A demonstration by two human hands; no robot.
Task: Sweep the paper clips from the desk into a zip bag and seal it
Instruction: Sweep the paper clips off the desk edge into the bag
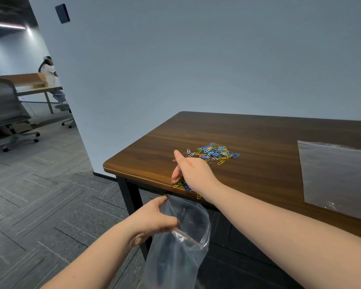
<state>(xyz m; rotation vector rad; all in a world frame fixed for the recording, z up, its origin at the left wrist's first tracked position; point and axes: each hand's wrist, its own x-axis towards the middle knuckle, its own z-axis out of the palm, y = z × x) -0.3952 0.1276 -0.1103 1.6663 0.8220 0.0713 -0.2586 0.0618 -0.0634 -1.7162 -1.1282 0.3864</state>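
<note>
A pile of coloured paper clips (214, 152) lies on the dark wooden desk (269, 140). My right hand (191, 174) rests edge-down at the desk's near edge, fingers together, with a small bunch of clips (180, 184) under it at the rim. One yellow clip (198, 196) hangs just past the edge. Below the edge my left hand (154, 217) grips the mouth of a clear zip bag (181, 245) and holds it wide under the clips. The bag hangs down beside the desk leg.
A second clear zip bag (338, 176) lies flat on the desk at the right. A white wall stands behind the desk. To the left are grey carpet, an office chair (6, 113), another table and a person in the distance.
</note>
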